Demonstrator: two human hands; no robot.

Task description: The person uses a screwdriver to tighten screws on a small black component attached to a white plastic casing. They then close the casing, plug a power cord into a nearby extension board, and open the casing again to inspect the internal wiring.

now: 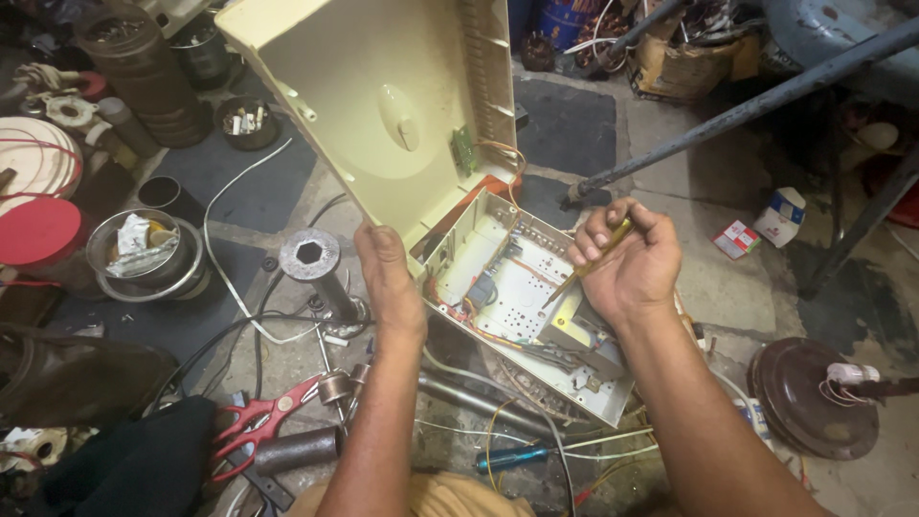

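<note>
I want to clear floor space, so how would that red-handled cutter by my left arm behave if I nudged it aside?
The red-handled cutter looks like rigid metal, so it would probably slide as one stiff piece. Lying flat, it seems unlikely to roll. Its open handles might snag the loose wires nearby.

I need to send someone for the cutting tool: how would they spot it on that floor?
Start at the open cream plastic casing held by the left hand. Down-left of that forearm, the red-handled pliers lie beside a grey metal cylinder, the only red-gripped tool among the wires.

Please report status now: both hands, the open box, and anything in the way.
Left hand grips cream box edge. Right hand holds yellow screwdriver, tip inside. Lid up. Wires crowd inside.
</note>
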